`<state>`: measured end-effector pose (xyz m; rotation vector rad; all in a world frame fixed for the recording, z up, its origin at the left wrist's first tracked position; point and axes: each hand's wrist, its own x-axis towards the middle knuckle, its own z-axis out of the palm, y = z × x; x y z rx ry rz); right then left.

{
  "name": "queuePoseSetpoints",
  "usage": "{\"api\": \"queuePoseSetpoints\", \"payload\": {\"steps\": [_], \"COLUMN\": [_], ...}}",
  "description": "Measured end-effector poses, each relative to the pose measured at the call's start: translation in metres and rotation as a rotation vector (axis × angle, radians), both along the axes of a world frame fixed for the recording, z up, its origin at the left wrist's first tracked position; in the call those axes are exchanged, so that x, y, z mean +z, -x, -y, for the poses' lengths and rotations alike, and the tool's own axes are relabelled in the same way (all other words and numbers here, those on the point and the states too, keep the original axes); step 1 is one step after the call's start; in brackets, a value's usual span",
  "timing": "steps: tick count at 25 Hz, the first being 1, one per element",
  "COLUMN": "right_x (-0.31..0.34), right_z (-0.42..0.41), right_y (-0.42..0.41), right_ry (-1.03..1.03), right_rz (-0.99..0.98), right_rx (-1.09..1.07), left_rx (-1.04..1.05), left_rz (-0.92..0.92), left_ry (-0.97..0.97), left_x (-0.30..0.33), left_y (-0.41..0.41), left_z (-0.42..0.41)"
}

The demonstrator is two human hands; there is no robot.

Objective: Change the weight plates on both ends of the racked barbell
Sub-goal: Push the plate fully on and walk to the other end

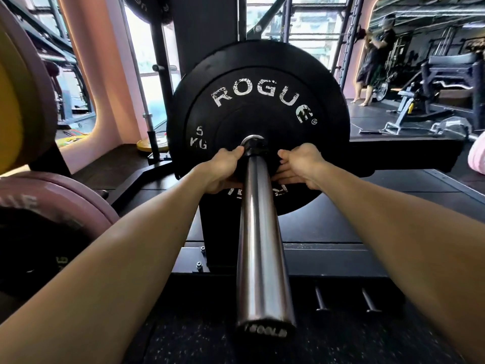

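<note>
A black 5 kg bumper plate (pixel 258 74) marked ROGUE sits on the steel barbell sleeve (pixel 261 232), which points toward me. A dark collar (pixel 254 146) rings the sleeve right against the plate's hub. My left hand (pixel 223 168) holds the collar area from the left, thumb on top. My right hand (pixel 298 165) holds it from the right, fingers spread against the plate face beside the sleeve. Both hands hide the lower hub and part of the plate's lettering.
Pink and yellow plates (pixel 23 106) hang on storage pegs at the left, with a pink plate (pixel 65 195) lower down. A black rack upright (pixel 204 30) stands behind the plate. A person (pixel 375 56) stands at the far right near a bench machine (pixel 433 82).
</note>
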<state>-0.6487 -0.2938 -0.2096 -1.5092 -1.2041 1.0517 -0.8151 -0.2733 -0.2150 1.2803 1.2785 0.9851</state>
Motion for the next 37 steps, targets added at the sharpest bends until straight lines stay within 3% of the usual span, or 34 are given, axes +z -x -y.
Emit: {"api": "queuePoseSetpoints", "payload": {"steps": [10, 17, 27, 34, 37], "right_x": [-0.01, 0.014, 0.051, 0.048, 0.044], "right_z": [-0.068, -0.068, -0.054, -0.052, -0.049], "right_y": [-0.007, -0.006, 0.028, 0.03, 0.034], "right_ry": [-0.051, -0.199, -0.385, -0.479, -0.48], "right_rz": [0.036, 0.401, 1.126, 1.303, 1.285], "right_rx": [-0.053, -0.157, -0.113, 0.026, 0.122], "left_rx": [0.058, 0.054, 0.042, 0.047, 0.054], "left_rz": [-0.018, -0.017, -0.021, -0.004, -0.01], "left_ry": [0.031, 0.04, 0.011, 0.029, 0.027], "left_x": [-0.001, 0.001, 0.0, 0.0, 0.0], "left_y": [-0.014, -0.014, -0.018, -0.019, -0.019], "left_z": [-0.058, -0.061, -0.063, -0.06, -0.06]}}
